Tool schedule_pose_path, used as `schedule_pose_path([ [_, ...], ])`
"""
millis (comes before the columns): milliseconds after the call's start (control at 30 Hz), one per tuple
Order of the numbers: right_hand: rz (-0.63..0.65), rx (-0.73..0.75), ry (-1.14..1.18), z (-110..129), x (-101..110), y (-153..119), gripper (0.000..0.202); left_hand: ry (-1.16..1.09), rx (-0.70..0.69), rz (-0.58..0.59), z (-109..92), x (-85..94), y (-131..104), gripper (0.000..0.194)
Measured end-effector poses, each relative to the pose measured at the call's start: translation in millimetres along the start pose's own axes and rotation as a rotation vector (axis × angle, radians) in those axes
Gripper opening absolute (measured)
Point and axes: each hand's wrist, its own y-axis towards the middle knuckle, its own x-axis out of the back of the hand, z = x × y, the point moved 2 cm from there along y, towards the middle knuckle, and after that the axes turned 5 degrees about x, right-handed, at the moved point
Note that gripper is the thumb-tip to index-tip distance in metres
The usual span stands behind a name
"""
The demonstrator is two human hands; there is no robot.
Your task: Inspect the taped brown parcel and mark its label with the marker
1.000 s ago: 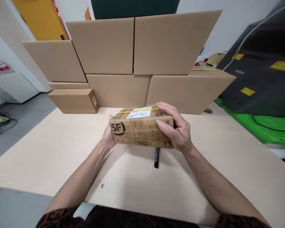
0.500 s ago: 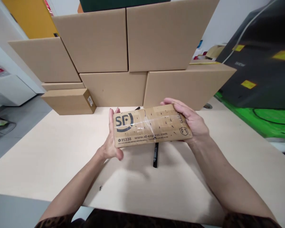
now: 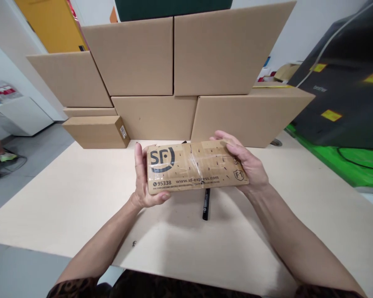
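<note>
Two bare hands held one taped SF parcel (image 3: 195, 167) in the head view. The parcel was raised off the bench (image 3: 74, 198), above its middle, between the near edge and the large cartons (image 3: 130, 58) stacked along the far edge. Its printed side faced up toward the wearer. The left hand (image 3: 143, 184) cupped the left end, thumb along the lower edge at the corner, fingers up the side; the right hand (image 3: 251, 167) wrapped the right end, fingers over the upper corner. The parcel was thus clasped between them; how hard they pressed could not be told.

A black stick-shaped object (image 3: 206, 205), probably a marker, pointed toward the bench's near edge, its far part hidden by the parcel. A smaller carton (image 3: 93, 132) stood near the far left corner.

The step in hand appeared to be holding the parcel up, lettering in sight. A next move would seem to call for even support at both ends and, if the parcel were lowered, for clearing the black object below.
</note>
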Motion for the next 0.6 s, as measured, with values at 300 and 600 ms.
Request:
schedule_pose_path([
  [300, 0.386, 0.267, -0.146, -6.7, -1.3, -2.2, 0.119, -0.303, 0.465, -0.344, 4.0, 9.5, 12.0, 0.109],
  [600, 0.162, 0.113, -0.042, -2.2, -5.4, -7.7, 0.091, -0.457, 0.739, -0.259, -3.6, -9.1, 11.5, 0.101],
])
